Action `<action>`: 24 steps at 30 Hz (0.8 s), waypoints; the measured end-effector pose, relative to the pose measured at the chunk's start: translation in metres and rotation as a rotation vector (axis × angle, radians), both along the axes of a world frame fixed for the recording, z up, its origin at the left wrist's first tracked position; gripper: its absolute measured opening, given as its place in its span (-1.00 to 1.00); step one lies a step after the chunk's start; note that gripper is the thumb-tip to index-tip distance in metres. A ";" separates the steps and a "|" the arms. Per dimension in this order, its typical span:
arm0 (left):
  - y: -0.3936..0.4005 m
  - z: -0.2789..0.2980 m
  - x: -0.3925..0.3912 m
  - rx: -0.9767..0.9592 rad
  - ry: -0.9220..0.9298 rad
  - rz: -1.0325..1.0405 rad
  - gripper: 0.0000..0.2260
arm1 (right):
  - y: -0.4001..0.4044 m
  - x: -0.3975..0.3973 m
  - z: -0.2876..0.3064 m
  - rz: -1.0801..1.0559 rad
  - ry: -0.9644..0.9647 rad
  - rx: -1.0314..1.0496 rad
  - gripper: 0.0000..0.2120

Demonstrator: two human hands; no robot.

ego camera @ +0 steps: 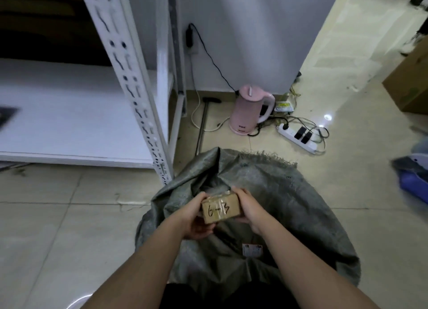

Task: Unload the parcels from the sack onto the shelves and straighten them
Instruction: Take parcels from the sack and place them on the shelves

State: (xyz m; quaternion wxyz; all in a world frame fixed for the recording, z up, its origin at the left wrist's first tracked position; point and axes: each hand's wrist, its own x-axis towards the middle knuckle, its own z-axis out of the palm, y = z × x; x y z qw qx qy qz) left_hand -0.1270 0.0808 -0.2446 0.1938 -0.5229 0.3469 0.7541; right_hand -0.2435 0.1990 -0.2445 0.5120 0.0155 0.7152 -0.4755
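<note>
1. Pale tiled floor; white metal shelving unit with slotted uprights at left, its white lower shelf board low and near the floor. Pink electric kettle and white power strip by the wall behind.
2. Grey-green woven sack lies slumped on the floor right in front of the person, mouth open towards the shelving.
3. Small brown cardboard parcel marked "6-3" in black pen is held just above the sack mouth, clear of the fabric, written face up to the camera.
4. Left hand cups the parcel's left end, fingers curled under it; right hand grips the right end, fingers wrapped over the top edge. Both hold the one parcel.
5. Parcel's long axis runs left-right between the two hands.
6. Key relation: the shelf board lies up and to the left of the parcel, so the left hand is nearer; likely next move is a carry leftwards past the front upright.
7. Whether more parcels remain inside the sack: cannot tell, interior dark.
</note>
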 end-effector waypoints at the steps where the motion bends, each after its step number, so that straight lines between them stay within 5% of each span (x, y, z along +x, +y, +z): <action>1: -0.003 0.018 0.006 -0.020 -0.008 0.035 -0.63 | -0.005 0.006 0.019 0.001 -0.050 0.015 -0.61; 9: -0.035 0.197 0.093 -0.299 -0.069 0.326 -0.70 | -0.061 0.083 0.178 0.152 -0.345 0.185 -0.68; 15: -0.063 0.315 0.184 -0.242 -0.161 0.463 -0.63 | -0.108 0.159 0.280 0.264 -0.402 0.252 -0.71; 24: -0.163 0.392 0.331 -0.182 -0.119 0.536 -0.70 | -0.217 0.298 0.352 0.253 -0.344 0.261 -0.67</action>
